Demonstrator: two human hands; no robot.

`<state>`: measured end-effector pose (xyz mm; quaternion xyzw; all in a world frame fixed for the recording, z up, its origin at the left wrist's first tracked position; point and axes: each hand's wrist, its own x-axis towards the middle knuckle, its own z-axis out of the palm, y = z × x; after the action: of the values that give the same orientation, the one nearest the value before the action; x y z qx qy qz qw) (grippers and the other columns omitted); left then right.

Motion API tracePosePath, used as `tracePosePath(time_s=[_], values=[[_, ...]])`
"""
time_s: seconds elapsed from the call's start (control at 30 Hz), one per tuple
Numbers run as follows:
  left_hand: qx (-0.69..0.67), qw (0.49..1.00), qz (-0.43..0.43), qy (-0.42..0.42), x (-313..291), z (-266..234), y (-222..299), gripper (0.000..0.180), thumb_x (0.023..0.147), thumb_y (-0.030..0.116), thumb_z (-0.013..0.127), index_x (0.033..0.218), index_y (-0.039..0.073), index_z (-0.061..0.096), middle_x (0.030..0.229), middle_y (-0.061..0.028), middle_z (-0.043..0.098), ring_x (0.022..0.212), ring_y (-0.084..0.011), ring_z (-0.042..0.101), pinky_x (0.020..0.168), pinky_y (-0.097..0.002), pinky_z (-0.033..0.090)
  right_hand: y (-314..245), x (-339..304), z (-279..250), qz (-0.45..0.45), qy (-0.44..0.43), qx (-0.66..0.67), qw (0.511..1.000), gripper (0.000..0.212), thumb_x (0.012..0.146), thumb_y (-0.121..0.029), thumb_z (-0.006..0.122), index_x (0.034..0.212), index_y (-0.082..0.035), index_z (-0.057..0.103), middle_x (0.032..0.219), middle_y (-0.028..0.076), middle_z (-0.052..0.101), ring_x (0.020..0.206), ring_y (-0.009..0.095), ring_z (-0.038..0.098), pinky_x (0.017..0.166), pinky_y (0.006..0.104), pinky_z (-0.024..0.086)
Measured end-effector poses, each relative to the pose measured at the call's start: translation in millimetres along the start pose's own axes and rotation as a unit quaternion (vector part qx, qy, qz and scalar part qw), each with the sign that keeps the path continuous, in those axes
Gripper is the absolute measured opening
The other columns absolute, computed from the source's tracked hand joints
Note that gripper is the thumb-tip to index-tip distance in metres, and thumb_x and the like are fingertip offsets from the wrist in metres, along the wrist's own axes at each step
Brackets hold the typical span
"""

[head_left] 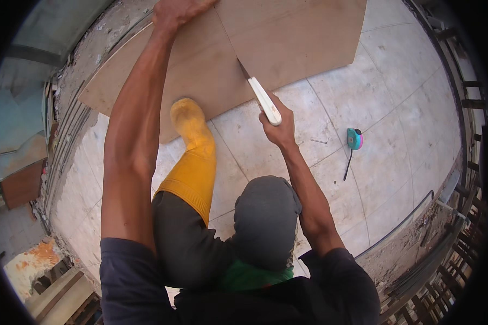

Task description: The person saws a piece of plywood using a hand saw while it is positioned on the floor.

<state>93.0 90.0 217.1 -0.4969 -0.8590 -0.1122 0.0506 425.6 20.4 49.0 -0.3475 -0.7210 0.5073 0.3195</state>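
A brown plywood sheet (287,46) lies across the top of the view, with a thin dark line running over it. My right hand (279,122) is closed round a white-handled hand saw (264,100). Its narrow dark blade meets the sheet along the line and shows nearly edge-on. Farther off, my left hand (181,10) rests on the sheet left of the line, fingers stretched to the right and partly cut off by the top edge. A yellow rubber boot (190,122) on my left foot presses on the sheet's near edge.
On the pale tiled floor (387,173) to the right lies a teal tape measure (354,139) with a black strap. A small thin piece (319,141) lies left of it. Long rods (65,143) and rubble run along the left side. Slatted wood (461,254) borders the right.
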Motion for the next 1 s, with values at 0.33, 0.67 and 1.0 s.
tracePosePath(time_s=[0.33, 0.67, 1.0], values=[[0.001, 0.999, -0.024, 0.036, 1.7, -7.3, -34.5, 0.081, 0.079, 0.072, 0.062, 0.105, -0.005, 0.073, 0.109, -0.0309, 0.070, 0.106, -0.0430, 0.068, 0.091, -0.0526, 0.053, -15.5, -181.6, -79.8, 0.046, -0.050, 0.061, 0.996, 0.065, 0.078, 0.003, 0.061, 0.142, 0.002, 0.055, 0.131, 0.020, 0.068, 0.106, 0.024, 0.073, 0.093, 0.0331, 0.054], [0.002, 0.999, -0.036, -0.024, 0.8, -19.5, -17.7, 0.082, 0.079, 0.073, 0.062, 0.102, -0.004, 0.074, 0.107, -0.0306, 0.071, 0.106, -0.0431, 0.068, 0.091, -0.0528, 0.053, 6.5, -81.2, -17.4, 0.002, -0.018, 0.011, 1.000, 0.066, 0.078, 0.002, 0.062, 0.143, -0.006, 0.056, 0.118, 0.020, 0.072, 0.093, 0.026, 0.074, 0.084, 0.0356, 0.056], [-0.008, 1.000, 0.006, 0.006, 3.5, -11.2, 4.2, 0.083, 0.078, 0.075, 0.063, 0.104, -0.003, 0.075, 0.109, -0.0282, 0.072, 0.108, -0.0406, 0.069, 0.092, -0.0518, 0.053, -4.0, -20.2, 5.4, 0.026, -0.003, 0.020, 0.999, 0.067, 0.077, 0.001, 0.063, 0.143, -0.009, 0.055, 0.108, 0.022, 0.071, 0.085, 0.027, 0.070, 0.081, 0.0340, 0.053]])
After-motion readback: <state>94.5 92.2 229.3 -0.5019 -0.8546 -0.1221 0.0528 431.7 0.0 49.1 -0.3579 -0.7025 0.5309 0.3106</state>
